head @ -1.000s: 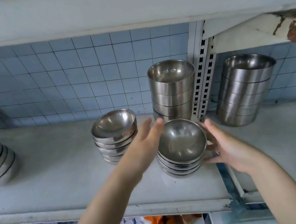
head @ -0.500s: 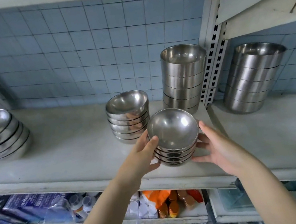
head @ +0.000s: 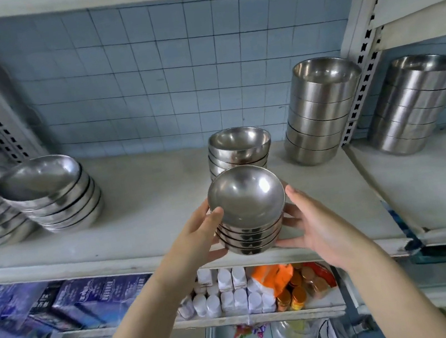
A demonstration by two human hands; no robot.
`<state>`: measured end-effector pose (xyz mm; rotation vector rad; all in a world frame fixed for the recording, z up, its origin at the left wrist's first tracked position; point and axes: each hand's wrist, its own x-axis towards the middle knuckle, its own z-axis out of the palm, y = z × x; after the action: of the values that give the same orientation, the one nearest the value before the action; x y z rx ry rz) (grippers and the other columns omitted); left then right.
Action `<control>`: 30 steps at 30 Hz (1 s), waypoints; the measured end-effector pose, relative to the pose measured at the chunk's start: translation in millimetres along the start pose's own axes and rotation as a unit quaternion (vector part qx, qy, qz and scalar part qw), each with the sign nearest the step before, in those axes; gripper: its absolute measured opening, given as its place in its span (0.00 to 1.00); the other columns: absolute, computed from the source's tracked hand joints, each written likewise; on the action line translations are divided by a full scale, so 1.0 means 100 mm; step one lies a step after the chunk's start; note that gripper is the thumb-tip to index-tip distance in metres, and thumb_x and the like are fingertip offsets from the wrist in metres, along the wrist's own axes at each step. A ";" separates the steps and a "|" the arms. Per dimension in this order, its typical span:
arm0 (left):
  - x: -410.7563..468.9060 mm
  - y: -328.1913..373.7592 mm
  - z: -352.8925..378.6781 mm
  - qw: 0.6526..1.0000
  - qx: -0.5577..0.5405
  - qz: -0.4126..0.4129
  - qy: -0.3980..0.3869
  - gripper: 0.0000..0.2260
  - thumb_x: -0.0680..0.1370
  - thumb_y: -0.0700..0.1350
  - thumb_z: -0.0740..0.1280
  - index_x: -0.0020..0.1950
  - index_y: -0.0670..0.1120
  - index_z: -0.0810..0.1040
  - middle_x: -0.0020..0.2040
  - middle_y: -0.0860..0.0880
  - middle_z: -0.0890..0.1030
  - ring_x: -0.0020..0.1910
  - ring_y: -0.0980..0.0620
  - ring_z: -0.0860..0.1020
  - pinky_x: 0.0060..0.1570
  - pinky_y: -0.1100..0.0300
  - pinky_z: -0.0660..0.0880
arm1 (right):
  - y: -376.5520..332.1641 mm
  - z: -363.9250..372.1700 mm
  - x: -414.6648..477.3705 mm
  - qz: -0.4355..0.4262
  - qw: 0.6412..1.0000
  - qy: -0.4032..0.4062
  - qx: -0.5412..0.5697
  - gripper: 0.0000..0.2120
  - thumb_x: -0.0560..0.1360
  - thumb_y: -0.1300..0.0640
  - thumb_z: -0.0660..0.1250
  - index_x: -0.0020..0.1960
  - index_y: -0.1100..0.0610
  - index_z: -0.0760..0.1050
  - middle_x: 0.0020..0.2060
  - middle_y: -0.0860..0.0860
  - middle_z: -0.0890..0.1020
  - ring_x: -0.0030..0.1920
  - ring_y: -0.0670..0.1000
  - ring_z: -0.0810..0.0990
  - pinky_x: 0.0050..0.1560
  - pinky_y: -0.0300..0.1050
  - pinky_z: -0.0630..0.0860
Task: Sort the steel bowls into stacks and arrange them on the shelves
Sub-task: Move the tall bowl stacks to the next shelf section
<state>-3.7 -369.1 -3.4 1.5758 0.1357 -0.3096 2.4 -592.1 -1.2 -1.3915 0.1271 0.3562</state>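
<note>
A stack of small round steel bowls (head: 247,208) is gripped between my left hand (head: 197,238) and my right hand (head: 312,224), just above the front edge of the white shelf (head: 149,207). Right behind it stands a second stack of small round bowls (head: 239,148). Two stacks of straight-sided steel bowls stand further right, one (head: 320,109) beside the slotted upright (head: 356,60), the other (head: 416,106) on the neighbouring shelf. Two tilted stacks of wide shallow bowls (head: 50,193) lie at the left.
A blue tiled wall (head: 171,69) backs the shelf and another shelf board runs overhead. The shelf below holds purple boxes (head: 71,304), white bottles (head: 227,294) and orange-capped jars (head: 296,288).
Both hands have closed on the small bowl stack, drawn it towards the shelf's front edge and raised it slightly. The camera has tilted down and left, showing more of the left stacks.
</note>
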 end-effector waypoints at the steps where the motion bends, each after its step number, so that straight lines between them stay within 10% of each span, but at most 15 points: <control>1: 0.01 -0.01 -0.11 1.000 0.001 -0.001 0.004 0.17 0.81 0.57 0.61 0.71 0.63 0.70 0.66 0.59 0.75 0.64 0.47 0.77 0.63 0.50 0.77 | 0.01 0.11 0.04 0.000 1.000 -0.002 -0.005 0.25 0.78 0.36 0.60 0.74 0.37 0.66 0.75 0.47 0.68 0.74 0.54 0.66 0.60 0.61 0.79; 10: 0.16 0.06 -1.08 0.997 -0.019 -0.034 0.065 0.11 0.83 0.54 0.61 0.65 0.58 0.72 0.67 0.54 0.73 0.61 0.41 0.78 0.60 0.47 0.77 | -0.01 1.11 0.44 0.010 0.999 -0.019 -0.042 0.23 0.82 0.40 0.56 0.76 0.37 0.61 0.76 0.44 0.65 0.75 0.52 0.65 0.65 0.62 0.75; 17: 0.35 0.15 -1.48 0.995 0.023 -0.053 0.078 0.24 0.82 0.57 0.59 0.78 0.53 0.64 0.74 0.53 0.69 0.63 0.41 0.78 0.56 0.50 0.80 | -0.01 1.48 0.65 0.004 0.999 -0.032 -0.035 0.08 0.84 0.43 0.55 0.57 0.31 0.70 0.69 0.44 0.71 0.70 0.50 0.70 0.65 0.63 0.75; 23: 0.25 0.24 -1.39 0.992 0.093 -0.030 0.077 0.28 0.82 0.60 0.59 0.80 0.58 0.56 0.78 0.53 0.64 0.72 0.45 0.69 0.71 0.49 0.68 | -0.09 1.32 0.59 -0.010 0.997 -0.020 -0.073 0.24 0.81 0.38 0.57 0.77 0.36 0.60 0.78 0.48 0.62 0.75 0.57 0.66 0.67 0.62 0.73; 30: -0.14 0.58 -0.72 0.853 0.395 0.272 0.207 0.28 0.81 0.53 0.62 0.80 0.53 0.58 0.82 0.52 0.52 0.80 0.51 0.49 0.75 0.57 0.49 | -0.47 0.37 0.05 -0.077 0.975 -0.054 -0.202 0.17 0.80 0.44 0.59 0.64 0.46 0.79 0.61 0.45 0.83 0.61 0.49 0.81 0.63 0.52 0.77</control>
<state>6.8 -298.3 56.9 2.3993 -0.1349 0.5000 17.6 -561.5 47.8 -1.7676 -0.1526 0.3383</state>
